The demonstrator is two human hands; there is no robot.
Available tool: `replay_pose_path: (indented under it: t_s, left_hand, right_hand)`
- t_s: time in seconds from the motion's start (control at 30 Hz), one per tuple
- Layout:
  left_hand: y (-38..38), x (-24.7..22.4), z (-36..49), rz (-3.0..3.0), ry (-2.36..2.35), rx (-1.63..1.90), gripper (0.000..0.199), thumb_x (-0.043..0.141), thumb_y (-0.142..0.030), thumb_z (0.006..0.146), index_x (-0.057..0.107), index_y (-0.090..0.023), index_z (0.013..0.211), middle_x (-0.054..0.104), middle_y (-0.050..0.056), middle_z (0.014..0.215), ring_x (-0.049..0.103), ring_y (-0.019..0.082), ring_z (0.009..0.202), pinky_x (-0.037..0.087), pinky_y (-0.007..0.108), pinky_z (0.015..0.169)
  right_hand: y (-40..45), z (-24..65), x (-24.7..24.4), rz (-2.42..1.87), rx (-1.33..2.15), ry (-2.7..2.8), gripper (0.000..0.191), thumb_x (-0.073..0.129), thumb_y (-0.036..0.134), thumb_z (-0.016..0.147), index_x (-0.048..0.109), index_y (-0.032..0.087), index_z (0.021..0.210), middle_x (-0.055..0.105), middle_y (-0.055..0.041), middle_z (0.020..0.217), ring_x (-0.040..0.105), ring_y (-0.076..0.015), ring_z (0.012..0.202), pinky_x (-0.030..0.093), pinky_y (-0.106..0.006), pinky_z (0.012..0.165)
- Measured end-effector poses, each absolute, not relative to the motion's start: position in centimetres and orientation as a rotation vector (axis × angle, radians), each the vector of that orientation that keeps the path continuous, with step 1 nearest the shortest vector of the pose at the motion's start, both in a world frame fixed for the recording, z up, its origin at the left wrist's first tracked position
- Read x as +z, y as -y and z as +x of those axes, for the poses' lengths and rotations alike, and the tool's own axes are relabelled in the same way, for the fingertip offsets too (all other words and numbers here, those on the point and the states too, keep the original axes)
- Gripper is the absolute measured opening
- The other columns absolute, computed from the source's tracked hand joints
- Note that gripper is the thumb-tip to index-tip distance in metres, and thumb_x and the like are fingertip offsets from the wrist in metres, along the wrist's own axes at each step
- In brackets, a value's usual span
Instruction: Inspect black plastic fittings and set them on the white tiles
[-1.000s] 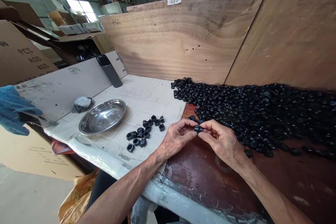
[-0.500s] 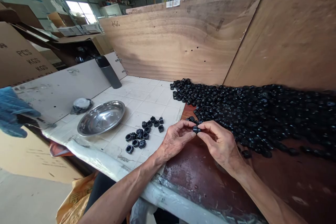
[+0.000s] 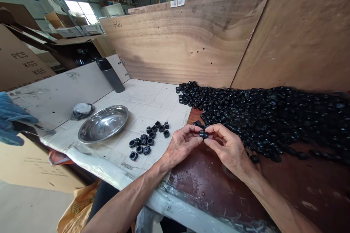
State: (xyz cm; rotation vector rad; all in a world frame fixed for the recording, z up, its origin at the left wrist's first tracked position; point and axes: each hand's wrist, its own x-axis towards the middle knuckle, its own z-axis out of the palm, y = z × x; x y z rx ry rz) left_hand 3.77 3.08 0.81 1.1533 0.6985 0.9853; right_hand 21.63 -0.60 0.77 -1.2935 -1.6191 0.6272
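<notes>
Between the fingertips of both hands is one small black plastic cap [image 3: 203, 134], held just above the reddish-brown board. My left hand [image 3: 183, 143] pinches it from the left, and my right hand [image 3: 226, 146] grips its other side with thumb and fingers. Right behind the hands, a few more black caps lie at the edge of a large heap of black caps [image 3: 254, 116], which spreads along the wooden panel to the right. Left of my left hand, a loose group of several black caps [image 3: 144, 139] lies on the white tiled surface.
A shiny metal bowl [image 3: 104, 123] stands on the tiles at left, beside a small wrapped bundle [image 3: 82, 110]. Farther back a dark bottle [image 3: 111, 75] stands by the low side board. A wooden panel [image 3: 175, 43] closes off the back. A blue glove [image 3: 13, 116] hangs at far left.
The view has shifted very slightly, so the scene sits a little farther left. Both hands keep hold of the same black cap, which looks turned a little.
</notes>
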Motion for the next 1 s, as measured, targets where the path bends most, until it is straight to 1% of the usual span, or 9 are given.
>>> replay_pose_path:
  t_s: [0.2,0.33,0.47,0.63,0.7,0.8,0.87,0.97,1.0]
  left_hand:
    - [-2.98,0.93,3.80,1.277,-0.700,0.994,0.028,0.077,-0.032,0.083,0.069,-0.015,0.103,0.073,0.008,0.100,0.069,0.018,0.092,0.052,0.029,0.088]
    - [-3.07,0.63,3.70,1.381,-0.697,1.032,0.026,0.075,-0.031,0.085,0.069,-0.016,0.106,0.071,0.007,0.102,0.067,0.017,0.091,0.053,0.028,0.085]
    - [-3.09,0.42,3.73,1.404,-0.662,1.022,0.025,0.073,-0.030,0.086,0.069,-0.016,0.106,0.071,0.008,0.103,0.068,0.018,0.093,0.053,0.029,0.086]
    - [-3.05,0.79,3.74,1.273,-0.668,1.007,0.027,0.076,-0.032,0.085,0.068,-0.015,0.104,0.073,0.007,0.099,0.069,0.018,0.091,0.054,0.031,0.088]
    - [-3.07,0.81,3.74,1.286,-0.670,1.009,0.028,0.076,-0.033,0.084,0.069,-0.015,0.105,0.072,0.007,0.097,0.069,0.017,0.087,0.053,0.029,0.086]
    - [-3.06,0.71,3.82,1.290,-0.664,1.001,0.029,0.077,-0.033,0.083,0.070,-0.016,0.105,0.072,0.006,0.096,0.068,0.017,0.087,0.053,0.028,0.083]
    - [-3.01,0.70,3.93,1.263,-0.660,1.001,0.030,0.079,-0.034,0.081,0.070,-0.016,0.103,0.073,0.007,0.099,0.068,0.018,0.090,0.053,0.029,0.085]
    - [-2.97,0.76,4.05,1.191,-0.650,0.997,0.032,0.080,-0.035,0.080,0.069,-0.015,0.103,0.074,0.008,0.101,0.070,0.019,0.093,0.053,0.032,0.090]
    - [-2.98,0.77,4.06,1.169,-0.648,0.996,0.033,0.080,-0.035,0.080,0.069,-0.015,0.104,0.074,0.008,0.101,0.070,0.020,0.093,0.053,0.032,0.090]
  right_hand:
    - [0.54,21.98,0.35,-1.331,0.677,1.607,0.017,0.067,0.030,0.090,0.064,0.023,0.104,0.071,-0.0040,0.099,0.068,-0.0189,0.084,0.056,-0.029,0.077]
    - [0.66,21.53,0.39,-1.369,0.617,1.609,0.022,0.061,0.039,0.096,0.063,0.022,0.109,0.072,-0.0044,0.092,0.070,-0.0184,0.077,0.056,-0.027,0.072]
    - [0.84,21.28,0.70,-1.410,0.480,1.715,0.020,0.050,0.037,0.102,0.062,0.022,0.106,0.071,-0.0034,0.082,0.068,-0.0174,0.068,0.053,-0.027,0.066]
    - [0.89,21.74,0.99,-1.367,0.504,1.815,0.017,0.056,0.032,0.098,0.064,0.022,0.109,0.071,-0.0024,0.083,0.067,-0.0176,0.069,0.052,-0.026,0.066]
    - [0.84,21.76,0.94,-1.378,0.443,1.853,0.019,0.051,0.032,0.101,0.066,0.021,0.098,0.069,-0.0017,0.075,0.064,-0.0165,0.063,0.049,-0.027,0.063]
    - [0.78,21.54,0.89,-1.413,0.331,1.902,0.037,0.042,0.035,0.105,0.062,0.021,0.078,0.065,-0.0025,0.068,0.061,-0.0164,0.059,0.045,-0.028,0.062]
    - [0.75,21.38,0.93,-1.435,0.318,1.854,0.034,0.041,0.036,0.105,0.064,0.021,0.086,0.067,-0.0033,0.071,0.063,-0.0175,0.063,0.047,-0.028,0.064]
    - [0.74,21.33,0.91,-1.396,0.372,1.783,0.026,0.048,0.037,0.103,0.063,0.020,0.114,0.071,-0.0046,0.085,0.066,-0.0185,0.073,0.051,-0.029,0.071]
    - [0.75,21.37,0.84,-1.383,0.385,1.794,0.024,0.050,0.037,0.102,0.064,0.020,0.112,0.071,-0.0045,0.086,0.065,-0.0182,0.073,0.051,-0.029,0.071]
